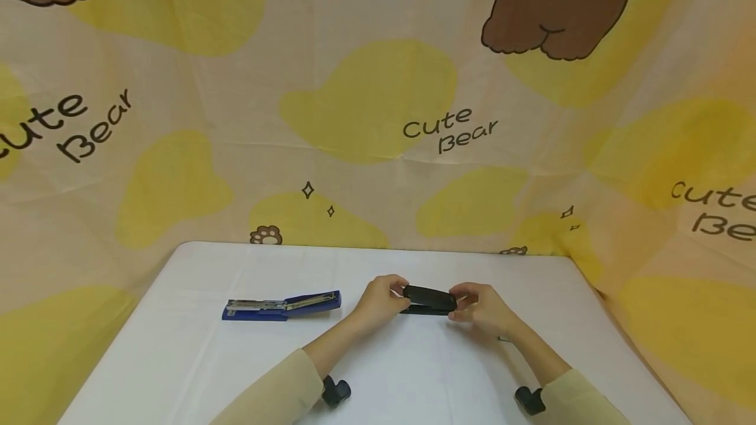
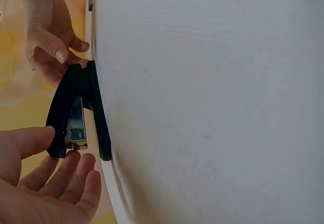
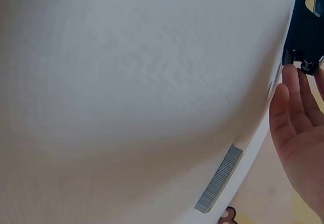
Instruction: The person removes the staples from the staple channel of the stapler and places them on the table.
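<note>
A black stapler (image 1: pixel 429 300) sits low over the table between both hands, its upper arm raised slightly from the base. My left hand (image 1: pixel 380 297) pinches the front end; in the left wrist view its thumb (image 2: pixel 38 139) presses the top arm and the fingers curl beneath. A metal magazine (image 2: pixel 77 125) shows between arm and base. At the hinge end, my right hand (image 1: pixel 481 310) holds the stapler with its fingertips. The right wrist view shows those fingers (image 3: pixel 298 105) against the rear end, with most of the stapler cut off by the frame.
A blue stapler (image 1: pixel 254 314) lies opened out on the white table (image 1: pixel 195 372), left of the left hand. A strip of staples (image 3: pixel 220 179) lies near the table edge in the right wrist view. Behind the table hangs a patterned cloth (image 1: pixel 366 103).
</note>
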A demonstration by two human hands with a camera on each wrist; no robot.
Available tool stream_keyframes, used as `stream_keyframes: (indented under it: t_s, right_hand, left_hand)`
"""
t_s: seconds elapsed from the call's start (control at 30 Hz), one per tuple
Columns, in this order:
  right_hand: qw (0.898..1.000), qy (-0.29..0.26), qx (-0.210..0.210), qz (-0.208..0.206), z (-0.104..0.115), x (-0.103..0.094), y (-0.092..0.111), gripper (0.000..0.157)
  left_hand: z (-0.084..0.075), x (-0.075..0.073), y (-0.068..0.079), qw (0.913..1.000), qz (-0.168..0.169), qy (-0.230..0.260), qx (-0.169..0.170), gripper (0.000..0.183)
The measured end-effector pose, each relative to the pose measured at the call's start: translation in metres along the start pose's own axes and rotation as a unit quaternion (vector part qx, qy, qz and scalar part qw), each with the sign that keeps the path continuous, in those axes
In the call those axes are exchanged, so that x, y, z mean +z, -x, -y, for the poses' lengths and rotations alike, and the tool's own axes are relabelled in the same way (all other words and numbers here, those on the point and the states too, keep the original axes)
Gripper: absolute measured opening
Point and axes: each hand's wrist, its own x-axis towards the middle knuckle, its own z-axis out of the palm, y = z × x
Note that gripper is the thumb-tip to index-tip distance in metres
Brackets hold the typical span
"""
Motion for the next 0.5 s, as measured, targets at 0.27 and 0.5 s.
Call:
stream_keyframes:
  t_s: [0.27, 0.5]
  right_hand:
    - [1.000, 0.003, -0.014, 0.011, -0.003, 0.000, 0.001, 0.040]
    - [0.999, -0.015, -0.020, 0.026, -0.005, 0.002, 0.002, 0.033]
  left_hand:
    - [-0.002, -0.004, 0.008, 0.9999, 0.011, -0.010, 0.008, 0.033]
    - [-0.003, -0.008, 0.016, 0.9995, 0.026, -0.016, -0.003, 0.033]
